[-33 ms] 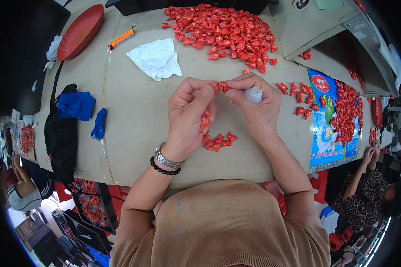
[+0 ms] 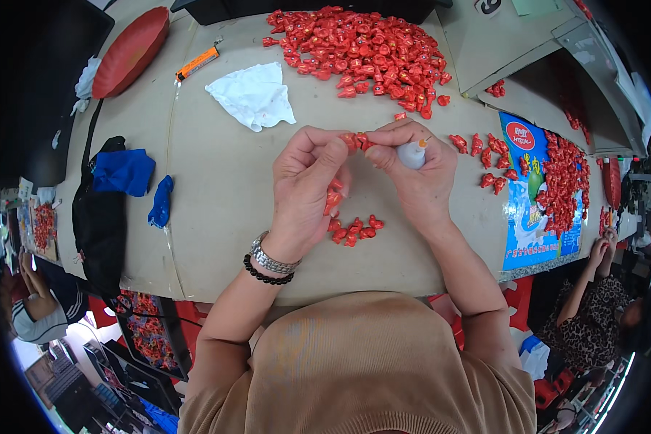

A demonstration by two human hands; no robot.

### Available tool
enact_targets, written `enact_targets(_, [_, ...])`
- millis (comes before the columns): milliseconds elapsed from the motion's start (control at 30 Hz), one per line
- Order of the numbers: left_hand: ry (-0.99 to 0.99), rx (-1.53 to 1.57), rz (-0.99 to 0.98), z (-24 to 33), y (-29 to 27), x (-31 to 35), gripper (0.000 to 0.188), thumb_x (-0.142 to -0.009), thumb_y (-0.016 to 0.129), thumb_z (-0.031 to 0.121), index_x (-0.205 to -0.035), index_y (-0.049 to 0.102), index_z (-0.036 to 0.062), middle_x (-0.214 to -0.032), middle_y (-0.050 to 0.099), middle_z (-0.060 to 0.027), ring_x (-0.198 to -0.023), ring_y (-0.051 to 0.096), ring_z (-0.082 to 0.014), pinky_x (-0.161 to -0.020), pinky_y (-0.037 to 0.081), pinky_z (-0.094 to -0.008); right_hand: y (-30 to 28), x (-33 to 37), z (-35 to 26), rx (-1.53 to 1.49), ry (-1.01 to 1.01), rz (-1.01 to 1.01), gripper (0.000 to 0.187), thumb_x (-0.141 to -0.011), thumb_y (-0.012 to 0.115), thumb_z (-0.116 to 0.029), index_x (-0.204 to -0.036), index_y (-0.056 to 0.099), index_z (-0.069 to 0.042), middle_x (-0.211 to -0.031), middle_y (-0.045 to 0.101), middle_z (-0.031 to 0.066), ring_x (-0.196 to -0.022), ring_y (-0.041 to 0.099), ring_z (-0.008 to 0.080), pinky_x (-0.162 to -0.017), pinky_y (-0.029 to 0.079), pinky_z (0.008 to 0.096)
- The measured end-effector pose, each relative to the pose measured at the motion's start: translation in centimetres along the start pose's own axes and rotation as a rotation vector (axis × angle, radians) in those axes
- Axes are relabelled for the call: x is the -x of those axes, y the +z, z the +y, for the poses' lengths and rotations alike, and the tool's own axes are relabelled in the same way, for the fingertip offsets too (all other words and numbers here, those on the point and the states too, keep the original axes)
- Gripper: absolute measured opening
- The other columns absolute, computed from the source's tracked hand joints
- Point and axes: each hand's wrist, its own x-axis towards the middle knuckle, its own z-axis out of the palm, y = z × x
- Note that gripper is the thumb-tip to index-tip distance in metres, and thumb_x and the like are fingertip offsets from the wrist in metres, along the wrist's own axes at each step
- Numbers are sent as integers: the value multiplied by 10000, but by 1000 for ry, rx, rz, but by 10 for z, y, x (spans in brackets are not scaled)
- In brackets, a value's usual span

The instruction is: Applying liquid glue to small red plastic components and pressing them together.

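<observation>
My left hand (image 2: 312,170), closed, pinches a small red plastic piece (image 2: 349,141) between thumb and forefinger. More red pieces (image 2: 333,199) show under its curled fingers. At the fingertips of my right hand (image 2: 418,163), also closed, is another small red piece (image 2: 362,139), meeting the left one end to end. The right hand also holds a small white dropper bottle (image 2: 413,155) with an orange tip against its palm. Below the left hand lies a small group of red pieces (image 2: 354,231). Fingers hide part of what both hands hold.
A large heap of red pieces (image 2: 369,54) lies at the back. More (image 2: 560,181) cover a blue printed sheet (image 2: 517,235) at right. White cloth (image 2: 252,95), an orange tube (image 2: 197,64), blue cloth (image 2: 124,171) and a red dish (image 2: 132,54) are left. People sit at both sides.
The two red pieces at my fingertips sit slightly closer together, the dark gap between them narrower. Otherwise both hands stay in place.
</observation>
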Motion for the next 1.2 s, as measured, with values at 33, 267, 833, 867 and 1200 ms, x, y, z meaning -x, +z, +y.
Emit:
enact_targets(33, [0,2,-2,0,0,0,158,-944,580,176,-952,566,18,-875,636,-56,-491,472,-55,-361,306,-185,0,0,0,29,-22,-1,164,-709,727,62,-847,695,-20,-817,663,46,-744,620,117,-688,490,241])
enact_targets(267, [65,-83,-9,-2,-1,0,128,-939,583,148,-908,569,25,-788,621,-47,-514,489,-67,-388,337,-183,1,0,2,138,-73,-16,158,-689,750,37,-823,686,-17,-774,661,51,-697,624,127,-645,493,255])
enact_targets(833, [137,-158,30,-10,-2,1,79,-896,604,28,-829,572,1,-650,597,-24,-466,440,-23,-400,338,-187,-3,5,16,49,-52,-133,101,-759,719,-7,-766,621,17,-658,584,72,-578,506,110,-537,421,265])
enact_targets(867, [136,-167,21,-11,-4,3,85,-897,605,30,-825,570,2,-652,598,-24,-469,442,-22,-402,340,-187,-3,5,15,77,-95,-136,91,-765,711,2,-769,621,17,-659,583,64,-584,503,98,-532,416,263])
enact_targets(1200, [113,-158,30,-11,-3,2,101,-901,601,30,-811,561,12,-702,631,-42,-501,455,-21,-434,365,-186,-2,2,16,122,-162,-131,128,-756,728,-7,-754,604,20,-659,593,81,-572,532,120,-526,424,273])
